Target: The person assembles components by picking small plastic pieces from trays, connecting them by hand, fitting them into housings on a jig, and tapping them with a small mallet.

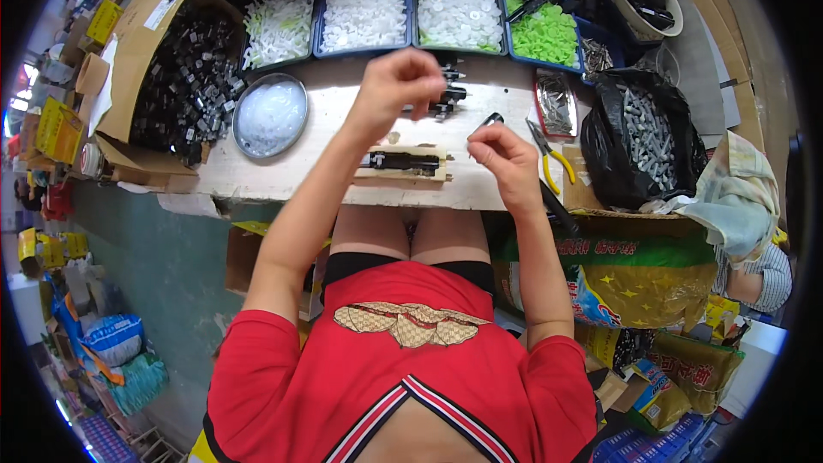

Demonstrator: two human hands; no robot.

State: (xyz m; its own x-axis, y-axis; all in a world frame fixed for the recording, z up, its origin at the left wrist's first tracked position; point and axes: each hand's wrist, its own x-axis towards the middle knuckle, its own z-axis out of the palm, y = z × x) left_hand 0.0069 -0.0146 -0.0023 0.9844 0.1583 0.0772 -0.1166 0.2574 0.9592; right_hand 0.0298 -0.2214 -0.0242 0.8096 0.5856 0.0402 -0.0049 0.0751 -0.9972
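My left hand is over the table with its fingers curled in, slightly smeared at the tips; what they hold, if anything, is hidden. Black assembled parts lie just behind and beside it. Thumb and fingertips of my right hand are pinched together, on something too small to make out. A black piece with a shiny end shows just beyond those fingers; I cannot tell whether they touch it. Between the hands, a light wooden jig bears a long black part. Yellow-handled pliers lie right of my right hand.
Blue-rimmed bins of white pieces and green pieces line the back. At left are a round dish and a carton of black parts. A red tray and a black bag of grey metal parts stand right.
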